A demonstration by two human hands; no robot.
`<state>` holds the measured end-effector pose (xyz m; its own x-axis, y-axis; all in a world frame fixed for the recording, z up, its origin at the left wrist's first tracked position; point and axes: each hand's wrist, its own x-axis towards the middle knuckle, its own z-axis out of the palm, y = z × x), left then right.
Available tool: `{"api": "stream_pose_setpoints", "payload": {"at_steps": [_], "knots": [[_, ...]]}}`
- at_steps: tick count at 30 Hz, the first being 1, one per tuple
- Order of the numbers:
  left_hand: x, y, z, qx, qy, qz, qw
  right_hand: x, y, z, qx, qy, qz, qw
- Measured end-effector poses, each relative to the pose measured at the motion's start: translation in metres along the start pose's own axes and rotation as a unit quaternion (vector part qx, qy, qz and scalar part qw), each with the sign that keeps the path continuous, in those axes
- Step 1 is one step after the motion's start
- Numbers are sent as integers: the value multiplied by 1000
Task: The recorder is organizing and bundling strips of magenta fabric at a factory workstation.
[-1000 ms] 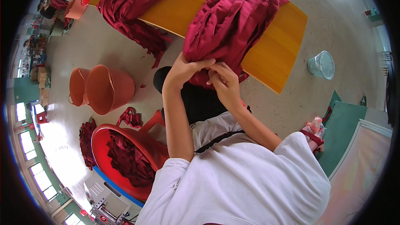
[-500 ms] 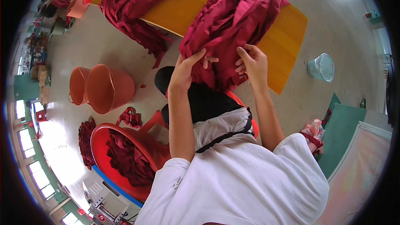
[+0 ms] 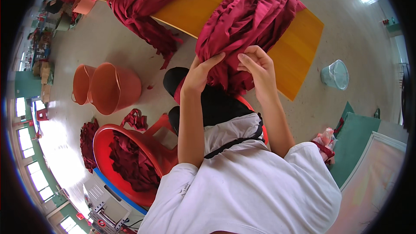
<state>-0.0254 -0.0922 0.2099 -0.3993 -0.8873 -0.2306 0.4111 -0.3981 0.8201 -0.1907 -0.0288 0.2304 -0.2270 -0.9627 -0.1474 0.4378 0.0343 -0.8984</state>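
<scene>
A thick bundle of dark red fabric strips (image 3: 253, 13) is draped over a yellow board and hangs over its near edge toward my lap. My left hand (image 3: 200, 74) grips the bundle's left near side, thumb stretched across the top and the other fingers hidden in the folds. Against the right near side of the same cloth is my right hand (image 3: 259, 66), its fingers curled and thumb close to the index finger. Whatever lies between those fingertips is too small to make out.
Farther left, a second dark red bundle (image 3: 143, 30) hangs over the yellow board (image 3: 299, 39). Two orange tubs (image 3: 125, 87) stand on the floor at left. By my left elbow, a tilted red container (image 3: 100, 147) holds more red cloth. A clear-lined bucket (image 3: 336, 76) is at right.
My right hand has shifted slightly left and its fingers have drawn closer together. The left hand keeps its grip on the cloth. The whole view has shifted a little.
</scene>
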Motion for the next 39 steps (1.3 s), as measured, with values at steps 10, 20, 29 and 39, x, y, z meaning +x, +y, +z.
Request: {"api": "stream_pose_setpoints", "payload": {"at_steps": [10, 20, 29, 39], "knots": [[-2, 9, 11, 146, -11, 24, 989, 18, 4, 6, -93, -9, -97, 991], [9, -2, -18, -23, -78, -61, 995, -19, 28, 0, -313, 105, -33, 943], [4, -1, -3, 20, -17, -46, 999, -4, 40, 0, -579, 120, -175, 788], [4, -3, -4, 30, 6, -36, 999, -12, 32, -4, -354, 100, -109, 924]]}}
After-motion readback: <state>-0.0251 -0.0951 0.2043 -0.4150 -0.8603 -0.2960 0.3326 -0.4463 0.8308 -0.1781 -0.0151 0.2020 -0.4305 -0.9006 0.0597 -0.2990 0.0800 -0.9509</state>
